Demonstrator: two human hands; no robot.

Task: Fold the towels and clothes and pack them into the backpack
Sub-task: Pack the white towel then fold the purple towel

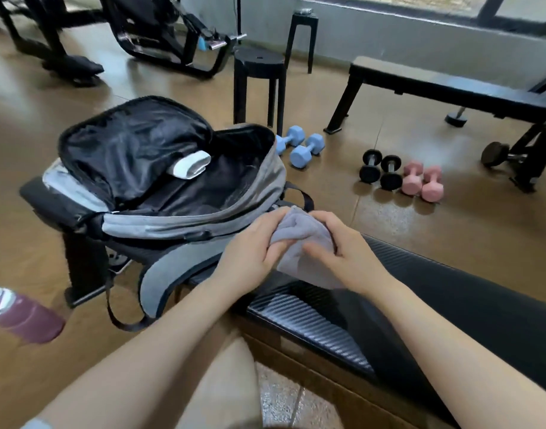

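A grey and black backpack (191,222) lies unzipped and wide open on the left end of a black padded bench (451,292). A rolled white towel (191,165) rests inside it against the black lining. Just right of the backpack, above the bench, both hands hold a small grey towel (305,246) bunched between them. My left hand (250,252) grips its left side with fingers curled into the cloth. My right hand (343,246) grips the right side, thumb across the front. The towel's lower end hangs onto the bench.
A maroon bottle (21,314) sits at the left edge. On the brown floor beyond lie blue dumbbells (299,147), black dumbbells (380,170) and pink dumbbells (421,181). A black stool (259,78), a second bench (451,91) and gym machines (160,32) stand behind.
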